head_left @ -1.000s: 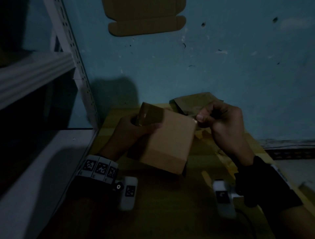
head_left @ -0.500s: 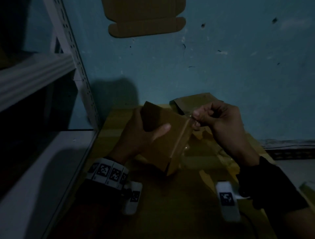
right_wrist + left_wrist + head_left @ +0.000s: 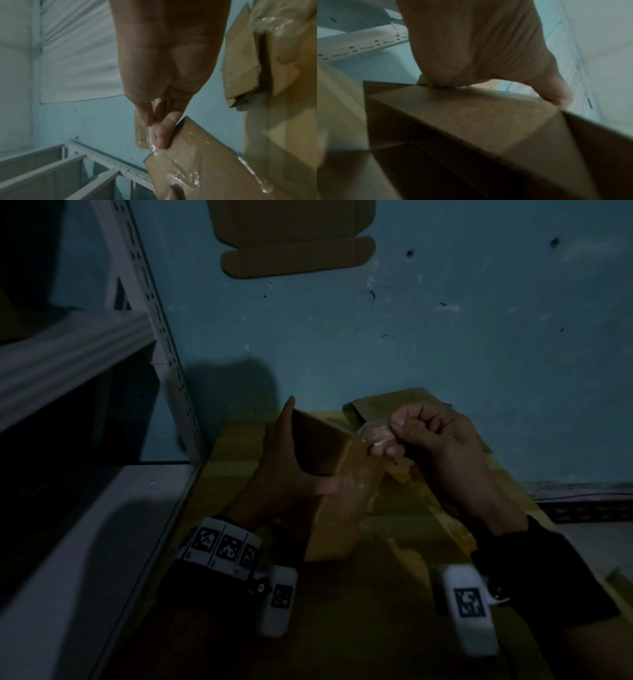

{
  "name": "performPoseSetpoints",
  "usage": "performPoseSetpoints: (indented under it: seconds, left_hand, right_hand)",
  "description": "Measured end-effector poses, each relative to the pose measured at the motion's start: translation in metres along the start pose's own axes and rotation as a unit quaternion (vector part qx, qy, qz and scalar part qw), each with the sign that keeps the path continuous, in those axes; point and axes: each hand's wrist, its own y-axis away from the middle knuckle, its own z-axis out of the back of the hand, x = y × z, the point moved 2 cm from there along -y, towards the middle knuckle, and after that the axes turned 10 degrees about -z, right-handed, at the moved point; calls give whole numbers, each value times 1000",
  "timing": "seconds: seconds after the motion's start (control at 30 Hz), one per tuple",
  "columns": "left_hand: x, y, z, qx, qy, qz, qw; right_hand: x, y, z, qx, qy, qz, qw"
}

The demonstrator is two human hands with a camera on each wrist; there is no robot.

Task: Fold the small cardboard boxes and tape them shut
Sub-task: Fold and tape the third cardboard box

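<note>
A small brown cardboard box (image 3: 337, 474) (image 3: 471, 121) (image 3: 205, 162) is held above the yellow table (image 3: 233, 470), turned on edge. My left hand (image 3: 291, 467) (image 3: 479, 54) grips it from the left, thumb across its near face. My right hand (image 3: 424, 436) (image 3: 163, 94) pinches a strip of clear tape (image 3: 375, 436) (image 3: 150, 136) at the box's upper right corner. The tape runs down the box's face, wrinkled and shiny.
More cardboard pieces (image 3: 390, 405) (image 3: 243, 60) lie at the table's back by the blue wall (image 3: 445, 337). A flat box blank (image 3: 294, 241) hangs on the wall above. A white metal shelf rack (image 3: 85, 371) (image 3: 68, 169) stands close on the left.
The left hand has rolled the box from flat-faced to edge-on, its thumb now lower on the near face. The right hand stayed at the corner and now holds a tape strip.
</note>
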Motion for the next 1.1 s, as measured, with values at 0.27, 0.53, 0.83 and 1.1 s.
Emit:
performPoseSetpoints:
  seconds: [0.27, 0.53, 0.83, 1.1]
  left_hand:
    - [1, -4, -3, 3, 63, -13, 998]
    - [6, 1, 10, -36, 342, 38, 938]
    - [-6, 6, -1, 13, 417, 66, 906]
    - [-4, 6, -4, -2, 433, 97, 896]
  right_hand:
    - [11, 3, 0, 37, -48, -34, 998]
    - [27, 5, 24, -16, 34, -11, 999]
    - [16, 9, -1, 92, 186, 51, 977]
    - [23, 12, -14, 128, 237, 52, 962]
